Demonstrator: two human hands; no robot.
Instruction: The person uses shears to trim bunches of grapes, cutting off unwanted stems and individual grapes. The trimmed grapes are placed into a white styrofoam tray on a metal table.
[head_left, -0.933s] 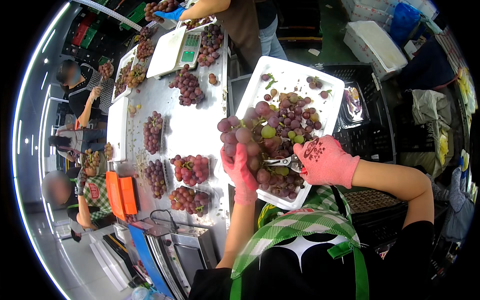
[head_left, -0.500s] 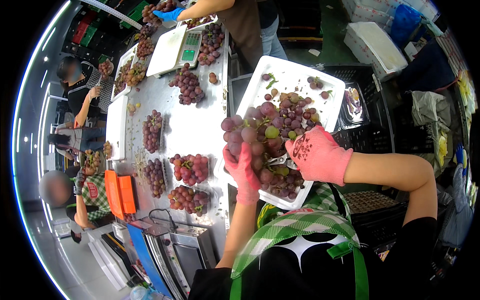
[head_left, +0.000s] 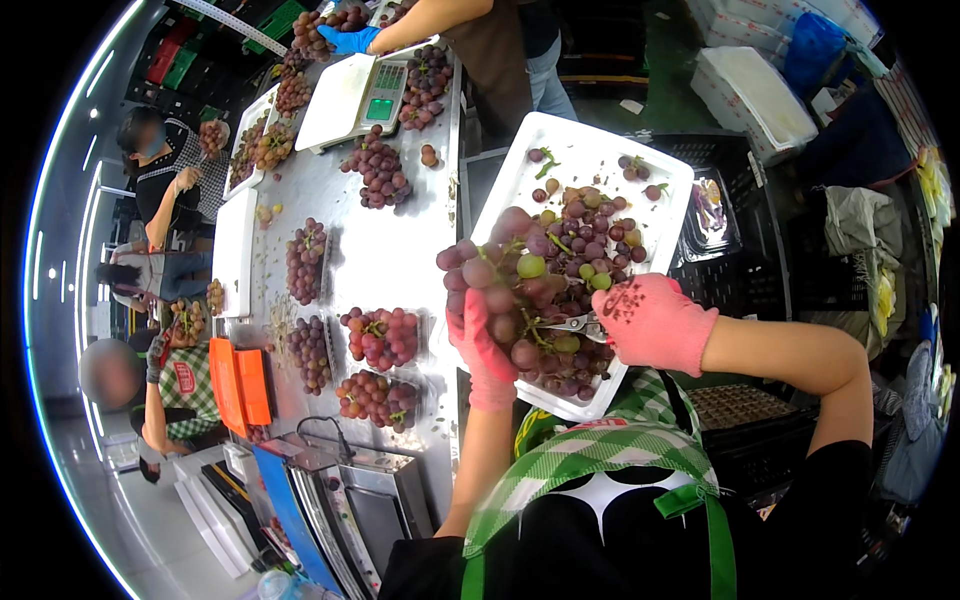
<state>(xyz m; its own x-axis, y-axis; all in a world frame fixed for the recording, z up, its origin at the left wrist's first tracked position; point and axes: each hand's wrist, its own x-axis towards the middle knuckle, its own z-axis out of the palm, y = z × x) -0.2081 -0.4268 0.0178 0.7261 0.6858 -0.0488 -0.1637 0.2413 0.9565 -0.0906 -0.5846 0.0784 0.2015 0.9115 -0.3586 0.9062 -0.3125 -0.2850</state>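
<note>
A large bunch of red-purple grapes (head_left: 482,272), with a few green ones, is held up over a white tray (head_left: 655,185). My left hand (head_left: 484,345), in a pink glove, is closed around its lower left side. In a pink glove too, my right hand (head_left: 655,322) grips small scissors (head_left: 578,325). Their metal blades point left among the stems of the bunch; the handles are mostly hidden by the glove. More small grapes (head_left: 598,222) lie in the tray beneath, along with loose berries and stem bits.
To the left, a metal table (head_left: 375,255) carries packed grapes (head_left: 378,337), a scale (head_left: 365,100) and an orange box (head_left: 240,388). A co-worker's blue-gloved hand (head_left: 348,38) touches grapes at the far end. Black crates (head_left: 770,240) stand right of the tray.
My right hand has shifted slightly right with the scissors, and more of the blades shows. The held bunch has turned a little. The co-worker's blue-gloved hand has moved right.
</note>
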